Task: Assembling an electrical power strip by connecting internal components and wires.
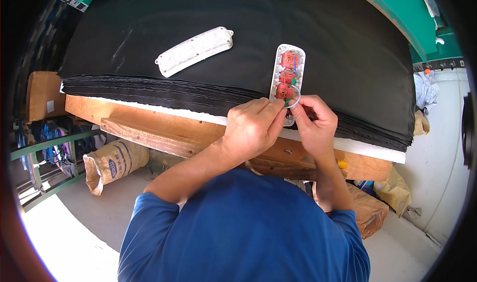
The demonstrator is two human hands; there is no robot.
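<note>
An opened power strip [274,78] lies upended on the black sheets, its inside facing up. Red socket blocks [289,59] sit in a row in the white shell, with thin blue and green wires beside them. My left hand [252,126] is closed at the strip's near end, fingers and thumb pressed together on it; the fingertips partly cover the lowest block. A pale wire [298,97] loops out over the strip's right edge. My right hand [315,123] pinches that loop between thumb and forefinger. The white back cover [195,51] lies apart to the left, touched by neither hand.
Stacked black sheets [164,90] cover the wooden bench [149,133]. A paper sack [117,162] and a cardboard box [43,95] stand at the left. More bags [367,210] lie below the bench on the right. Green metal framing [397,23] borders the far right.
</note>
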